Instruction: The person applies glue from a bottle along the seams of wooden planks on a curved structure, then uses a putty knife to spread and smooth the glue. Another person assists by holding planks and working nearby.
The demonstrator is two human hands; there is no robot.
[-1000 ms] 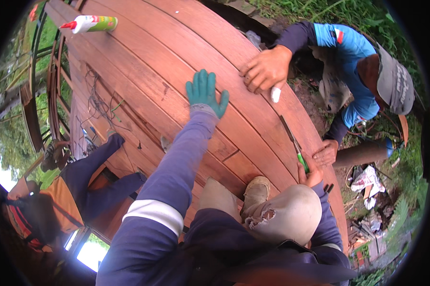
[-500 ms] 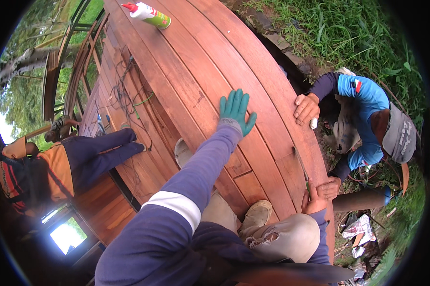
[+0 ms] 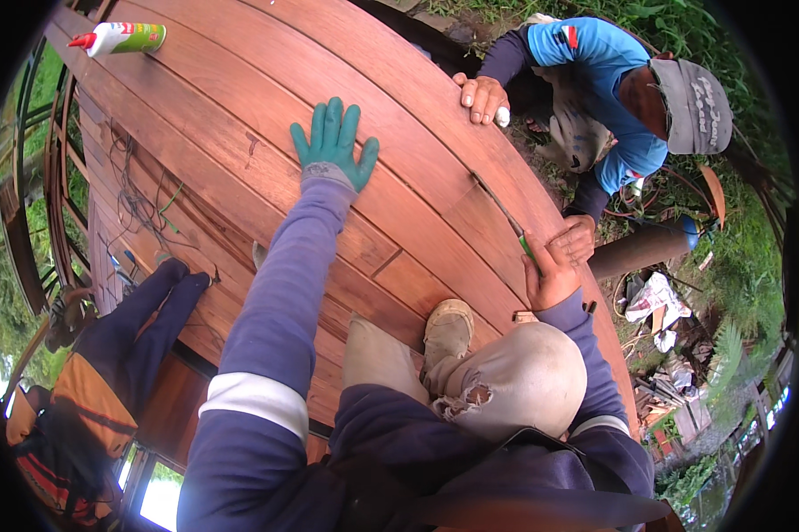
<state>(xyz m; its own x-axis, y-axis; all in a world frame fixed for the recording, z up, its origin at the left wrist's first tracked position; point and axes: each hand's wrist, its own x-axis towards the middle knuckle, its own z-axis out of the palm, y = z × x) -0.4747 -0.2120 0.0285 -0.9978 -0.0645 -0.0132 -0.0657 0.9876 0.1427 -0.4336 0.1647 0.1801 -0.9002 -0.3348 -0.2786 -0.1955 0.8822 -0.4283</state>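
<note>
My left hand (image 3: pixel 333 146), in a green-coated work glove, lies flat with fingers spread on the reddish-brown wooden planks (image 3: pixel 266 115). My bare right hand (image 3: pixel 554 279) is closed at the curved outer plank (image 3: pixel 435 115). It grips a thin tool with a green handle (image 3: pixel 527 245), and most of the handle is hidden by my fingers. The tool's slim dark shaft lies along the seam beside the outer plank; its exact kind is unclear. A co-worker's hand (image 3: pixel 575 239) touches the plank edge beside my right hand. Their other hand (image 3: pixel 483 97) rests farther along that edge.
A white and green glue bottle (image 3: pixel 129 39) with a red cap lies on the planks at far left. Cables (image 3: pixel 138 204) lie in the lower strip. Another person (image 3: pixel 107 355) is at left. The co-worker in blue (image 3: pixel 594 66) crouches below the edge, near a pipe (image 3: pixel 643 248).
My view has swung, shifting the scene left and upward. The green-handled tool and its shaft along the seam now show more plainly. My left hand stays flat on the planks.
</note>
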